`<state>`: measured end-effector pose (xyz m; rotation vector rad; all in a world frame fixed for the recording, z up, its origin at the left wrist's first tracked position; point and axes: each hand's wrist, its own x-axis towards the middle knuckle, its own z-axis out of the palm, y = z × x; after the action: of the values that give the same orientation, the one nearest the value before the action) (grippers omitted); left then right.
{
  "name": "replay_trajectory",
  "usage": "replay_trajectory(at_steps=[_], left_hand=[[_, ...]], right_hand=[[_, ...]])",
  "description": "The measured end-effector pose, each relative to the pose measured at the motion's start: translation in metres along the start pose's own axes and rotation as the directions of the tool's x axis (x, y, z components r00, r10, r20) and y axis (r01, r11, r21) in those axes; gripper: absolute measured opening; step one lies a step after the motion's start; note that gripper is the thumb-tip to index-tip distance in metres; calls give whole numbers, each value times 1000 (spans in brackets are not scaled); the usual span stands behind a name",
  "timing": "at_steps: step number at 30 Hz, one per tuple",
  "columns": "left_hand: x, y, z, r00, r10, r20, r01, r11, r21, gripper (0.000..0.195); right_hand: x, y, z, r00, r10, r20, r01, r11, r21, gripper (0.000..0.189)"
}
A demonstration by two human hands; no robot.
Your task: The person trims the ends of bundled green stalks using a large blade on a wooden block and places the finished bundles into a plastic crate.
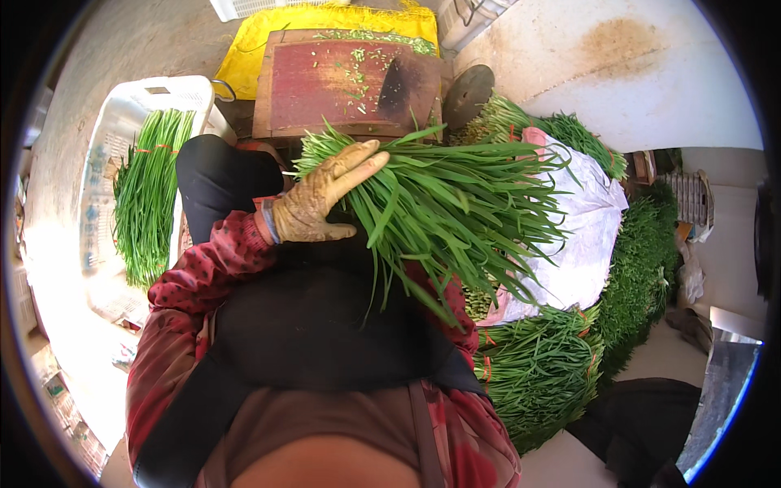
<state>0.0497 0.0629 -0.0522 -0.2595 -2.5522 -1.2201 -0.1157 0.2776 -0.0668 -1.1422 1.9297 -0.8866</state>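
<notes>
A large loose bunch of garlic chives lies across the front of my body, pale cut stem ends to the left and green leaf tips fanning right. My left hand, in a stained yellowish glove, rests against the bunch near its stems. Its fingers are stretched out and the thumb stands apart, not wrapped around the leaves. The leaves cover my right hand; only part of that red sleeve shows beneath them. Just beyond the stems is a low reddish wooden board scattered with small chive trimmings.
At left, a white plastic crate holds chives tied with orange bands. On the right, a white woven sack lies among tied chive bundles. A round disc leans beside the board, over yellow sacking.
</notes>
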Motion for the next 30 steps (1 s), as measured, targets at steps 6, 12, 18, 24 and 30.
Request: replay_trajectory(at_steps=[6,12,18,24,30], left_hand=[[-5,-6,-70,983,-77,-168,111,974,200,116],[18,29,-74,977,-185,103,90,803,588,123],[-46,87,-41,884,306,-353,-163,910,381,60],[-88,51,-63,757,-653,-17,58,93,-994,60],[-62,-20,-88,594,-718,-364,-605,-100,-790,46]], right_hand=[[-8,-5,-14,990,-40,-134,26,995,-101,49],[9,-31,-10,977,-130,-168,104,983,-150,51],[56,-76,14,965,-244,-97,247,969,25,52],[109,-155,47,917,-396,48,350,856,379,53],[170,-198,60,961,-28,274,-223,501,836,54]])
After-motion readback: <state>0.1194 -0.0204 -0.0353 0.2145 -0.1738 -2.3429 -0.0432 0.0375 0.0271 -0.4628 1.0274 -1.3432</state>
